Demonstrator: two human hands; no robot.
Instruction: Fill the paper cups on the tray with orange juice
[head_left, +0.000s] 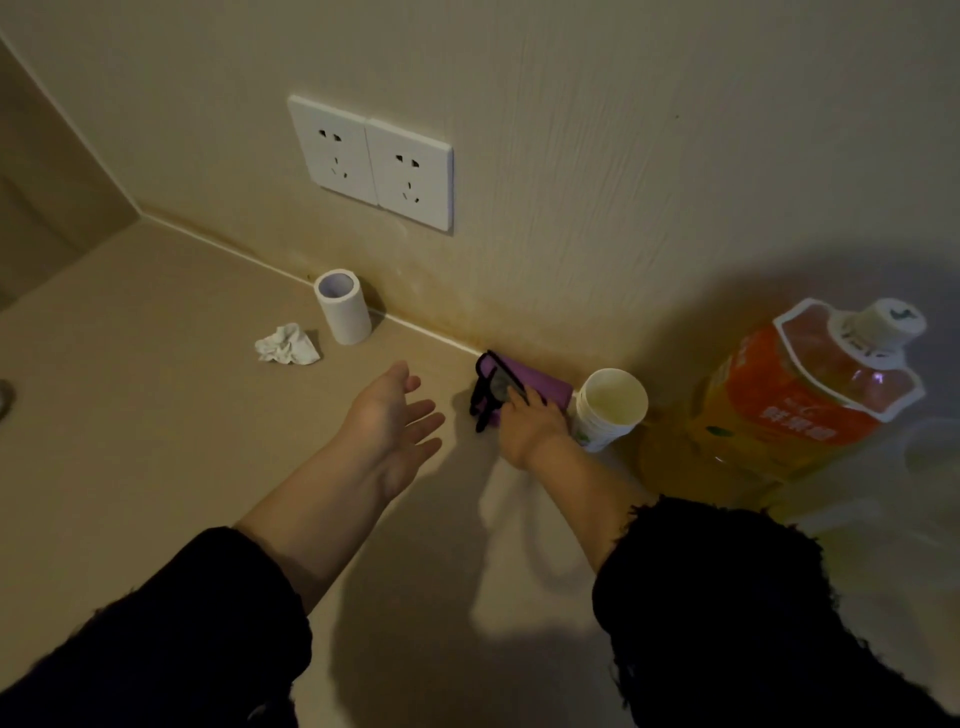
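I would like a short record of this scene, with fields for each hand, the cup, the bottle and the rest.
left hand: open, above the counter, holds nothing
right hand: fingers on purple object at the wall; grip unclear
paper cup: upright, right of the purple object
juice bottle: cap on, right of the cup
rest: paper roll, crumpled tissue, two sockets

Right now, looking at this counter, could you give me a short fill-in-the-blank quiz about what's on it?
1. The wall carries ____ white sockets.
2. The left hand is open and holds ____.
3. The right hand touches the purple object; the paper cup stands between that object and the juice ____.
Missing words: two; nothing; bottle.
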